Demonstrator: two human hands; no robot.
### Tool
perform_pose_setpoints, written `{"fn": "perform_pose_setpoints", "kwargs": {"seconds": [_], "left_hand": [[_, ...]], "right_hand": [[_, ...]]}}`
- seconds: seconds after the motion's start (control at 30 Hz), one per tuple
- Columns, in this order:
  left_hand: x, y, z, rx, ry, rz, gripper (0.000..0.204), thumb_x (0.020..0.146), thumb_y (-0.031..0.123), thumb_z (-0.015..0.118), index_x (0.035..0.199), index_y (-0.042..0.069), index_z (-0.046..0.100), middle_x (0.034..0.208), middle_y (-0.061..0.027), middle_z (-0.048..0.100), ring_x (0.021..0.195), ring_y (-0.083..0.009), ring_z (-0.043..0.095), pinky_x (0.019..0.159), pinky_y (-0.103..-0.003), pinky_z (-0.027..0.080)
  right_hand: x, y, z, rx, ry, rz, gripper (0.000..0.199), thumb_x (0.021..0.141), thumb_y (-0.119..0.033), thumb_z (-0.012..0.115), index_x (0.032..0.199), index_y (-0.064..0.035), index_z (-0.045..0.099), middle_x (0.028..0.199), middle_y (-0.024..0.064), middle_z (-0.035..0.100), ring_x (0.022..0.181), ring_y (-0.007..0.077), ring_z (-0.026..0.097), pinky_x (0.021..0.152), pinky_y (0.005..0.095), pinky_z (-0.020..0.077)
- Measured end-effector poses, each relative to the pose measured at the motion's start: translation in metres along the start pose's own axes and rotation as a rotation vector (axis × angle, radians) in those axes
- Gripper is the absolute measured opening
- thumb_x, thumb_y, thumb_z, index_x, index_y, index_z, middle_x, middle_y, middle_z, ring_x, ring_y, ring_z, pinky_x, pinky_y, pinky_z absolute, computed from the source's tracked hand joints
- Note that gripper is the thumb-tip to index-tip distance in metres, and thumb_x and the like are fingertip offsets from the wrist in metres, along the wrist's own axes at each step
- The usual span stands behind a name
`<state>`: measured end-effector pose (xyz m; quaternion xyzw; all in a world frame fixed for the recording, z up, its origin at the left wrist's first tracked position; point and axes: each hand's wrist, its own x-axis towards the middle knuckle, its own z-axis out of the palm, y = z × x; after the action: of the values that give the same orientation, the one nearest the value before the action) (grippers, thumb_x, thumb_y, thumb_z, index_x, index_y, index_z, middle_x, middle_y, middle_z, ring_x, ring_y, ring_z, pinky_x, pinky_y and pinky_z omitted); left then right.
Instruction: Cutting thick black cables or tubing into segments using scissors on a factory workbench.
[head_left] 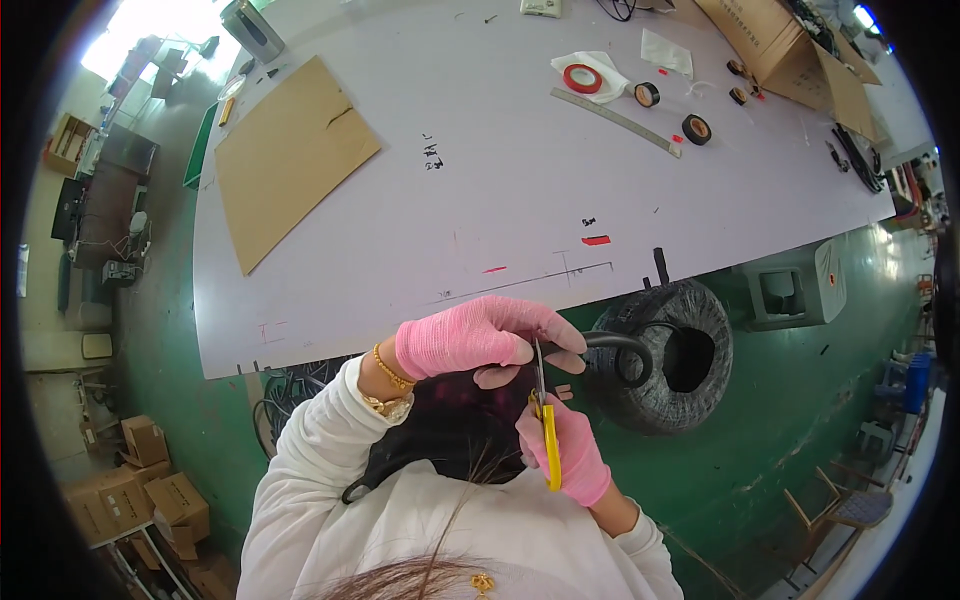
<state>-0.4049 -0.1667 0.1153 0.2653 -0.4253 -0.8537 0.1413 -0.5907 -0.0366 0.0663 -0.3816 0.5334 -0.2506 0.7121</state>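
Note:
My left hand point(478, 338), in a pink glove, is closed around a thick black cable point(612, 340) just off the table's front edge. To the right of that hand the cable bends in a loop beside a large wrapped coil point(715, 310). In my right hand point(575, 455), also gloved in pink, is a pair of scissors with yellow handles point(551, 450). Their metal blades point up and meet the cable by my left fingertips. Whether the blades cut into it cannot be made out.
The pale table point(480, 200) carries a cardboard sheet point(290, 160), a steel ruler point(620, 122), a red tape roll point(582, 79) and several black tape rolls point(697, 129). An open carton point(770, 50) stands far right. A grey plastic stool point(800, 290) is on the green floor.

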Motion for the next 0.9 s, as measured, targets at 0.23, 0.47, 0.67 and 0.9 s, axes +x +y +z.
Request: {"fn": "perform_pose_setpoints", "kwargs": {"seconds": [0.23, 0.47, 0.67, 0.9], "left_hand": [[0.000, 0.002, 0.002, -0.036, -0.017, -0.017, 0.049, 0.078, 0.006, 0.047, 0.125, -0.004, 0.055, 0.117, -0.0128, 0.065, 0.051, -0.0058, 0.042, 0.050, -0.020, 0.039], [-0.011, 0.003, -0.006, -0.065, 0.023, 0.006, 0.049, 0.077, 0.004, 0.046, 0.124, -0.005, 0.055, 0.116, -0.0138, 0.066, 0.051, -0.0067, 0.042, 0.049, -0.021, 0.039], [-0.050, 0.002, 0.000, -0.079, 0.045, 0.089, 0.051, 0.077, -0.002, 0.043, 0.126, -0.007, 0.052, 0.118, -0.0155, 0.065, 0.052, -0.0071, 0.043, 0.048, -0.021, 0.039], [-0.221, -0.044, -0.014, 0.767, 1.147, 0.163, 0.066, 0.069, -0.001, 0.055, 0.135, -0.003, 0.047, 0.124, -0.0191, 0.059, 0.084, -0.0183, 0.061, 0.079, -0.029, 0.050]], "right_hand": [[-0.006, -0.007, 0.001, 0.165, -0.064, 0.081, 0.005, 0.095, -0.008, 0.052, 0.093, -0.0036, 0.051, 0.061, 0.0005, 0.049, 0.044, 0.0107, 0.047, 0.040, 0.0251, 0.0345], [-0.019, -0.012, -0.031, -0.172, 0.290, -0.509, 0.036, 0.074, -0.009, 0.081, 0.085, -0.0070, 0.047, 0.078, 0.0052, 0.057, 0.067, 0.0114, 0.055, 0.055, 0.0222, 0.0436], [0.017, -0.049, -0.044, -0.455, 0.416, -0.699, 0.043, 0.069, -0.001, 0.082, 0.094, -0.0061, 0.047, 0.096, 0.0106, 0.057, 0.082, 0.0137, 0.054, 0.061, 0.0227, 0.0451], [0.035, -0.074, -0.013, -0.360, -0.001, -0.650, 0.029, 0.075, 0.000, 0.078, 0.088, -0.0047, 0.053, 0.074, 0.0008, 0.056, 0.062, 0.0085, 0.049, 0.058, 0.0235, 0.0410]]}}
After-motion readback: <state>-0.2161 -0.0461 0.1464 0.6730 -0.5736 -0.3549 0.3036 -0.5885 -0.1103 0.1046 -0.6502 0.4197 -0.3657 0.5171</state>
